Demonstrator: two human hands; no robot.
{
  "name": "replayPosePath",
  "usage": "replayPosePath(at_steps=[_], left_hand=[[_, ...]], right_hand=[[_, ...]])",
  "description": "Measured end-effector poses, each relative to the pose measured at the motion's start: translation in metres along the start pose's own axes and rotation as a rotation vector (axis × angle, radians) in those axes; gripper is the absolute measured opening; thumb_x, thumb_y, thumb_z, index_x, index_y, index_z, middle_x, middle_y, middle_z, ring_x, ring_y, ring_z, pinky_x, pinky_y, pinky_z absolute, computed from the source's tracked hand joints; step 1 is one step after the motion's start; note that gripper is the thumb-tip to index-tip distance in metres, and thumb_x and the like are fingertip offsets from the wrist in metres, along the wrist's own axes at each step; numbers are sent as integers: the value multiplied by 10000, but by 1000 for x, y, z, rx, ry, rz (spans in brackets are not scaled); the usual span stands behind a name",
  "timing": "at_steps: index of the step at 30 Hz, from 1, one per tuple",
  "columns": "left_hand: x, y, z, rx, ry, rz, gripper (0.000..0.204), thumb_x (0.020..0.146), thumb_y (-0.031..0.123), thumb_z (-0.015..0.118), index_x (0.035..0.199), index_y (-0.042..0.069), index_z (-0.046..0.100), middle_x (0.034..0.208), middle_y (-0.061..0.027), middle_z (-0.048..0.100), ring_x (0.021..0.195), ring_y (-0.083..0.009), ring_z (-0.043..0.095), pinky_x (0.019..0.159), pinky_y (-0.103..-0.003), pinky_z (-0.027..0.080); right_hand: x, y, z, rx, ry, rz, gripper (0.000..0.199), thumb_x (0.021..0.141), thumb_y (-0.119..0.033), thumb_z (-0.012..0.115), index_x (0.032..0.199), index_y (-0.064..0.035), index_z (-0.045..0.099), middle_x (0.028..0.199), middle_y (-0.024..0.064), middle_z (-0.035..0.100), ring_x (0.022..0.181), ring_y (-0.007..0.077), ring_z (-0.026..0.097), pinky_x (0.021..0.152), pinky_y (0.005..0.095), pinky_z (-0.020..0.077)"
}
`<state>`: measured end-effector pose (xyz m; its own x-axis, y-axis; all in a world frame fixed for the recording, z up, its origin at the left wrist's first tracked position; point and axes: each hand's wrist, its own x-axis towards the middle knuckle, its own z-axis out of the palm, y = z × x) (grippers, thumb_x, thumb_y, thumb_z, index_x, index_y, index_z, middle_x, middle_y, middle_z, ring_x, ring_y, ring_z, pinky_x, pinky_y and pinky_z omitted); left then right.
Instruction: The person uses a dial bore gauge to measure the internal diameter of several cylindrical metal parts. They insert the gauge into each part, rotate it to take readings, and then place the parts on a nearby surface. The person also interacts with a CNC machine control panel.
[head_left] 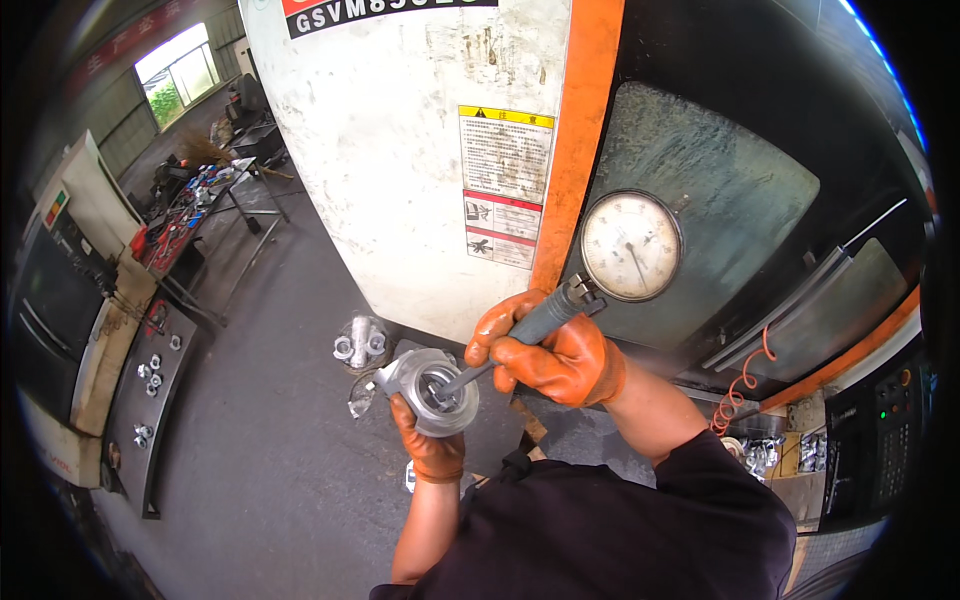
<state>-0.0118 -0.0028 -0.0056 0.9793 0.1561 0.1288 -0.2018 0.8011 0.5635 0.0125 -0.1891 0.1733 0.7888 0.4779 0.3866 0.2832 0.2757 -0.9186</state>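
Observation:
My left hand (pixel 430 445), in an orange glove, holds a round grey metal casting (pixel 425 385) from below, its bore facing up. My right hand (pixel 550 350), also gloved in orange, grips the dark handle of a dial bore gauge (pixel 540 320). The gauge's thin rod reaches down into the casting's bore. Its round white dial (pixel 631 246) stands up above my right hand, in front of the machine.
A large white machine housing (pixel 400 160) with an orange post (pixel 580 140) stands right ahead. More metal castings (pixel 358 345) lie on the grey floor below. A grey shelf with small parts (pixel 150 385) is at left, a control panel (pixel 880 430) at right.

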Motion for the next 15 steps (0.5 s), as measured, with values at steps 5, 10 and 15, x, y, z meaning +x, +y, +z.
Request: replayPosePath(at_steps=[5,10,15], left_hand=[[4,-3,-2,24,-6,41,598,1035,547,462,1463,129,446,1374,-95,566,1237,-238,598,1014,-431,538],[0,0,5,11,15,78,629,1027,539,495,1482,109,430,1402,-105,557,1298,-252,559,1056,-434,509],[-5,-8,-14,-132,132,-45,689,1013,523,552,1500,55,415,1474,-127,523,1360,-284,506,1155,-477,406]], right_hand=[[0,3,-4,13,-8,-26,179,993,-15,525,1160,0,588,1049,128,700,719,115,640,648,271,531],[0,-1,2,-15,9,8,185,991,-23,532,1162,23,589,1043,126,700,721,112,642,667,274,541],[-12,13,4,55,159,-89,176,966,-52,549,1117,32,584,1029,196,686,734,146,683,666,257,577]])
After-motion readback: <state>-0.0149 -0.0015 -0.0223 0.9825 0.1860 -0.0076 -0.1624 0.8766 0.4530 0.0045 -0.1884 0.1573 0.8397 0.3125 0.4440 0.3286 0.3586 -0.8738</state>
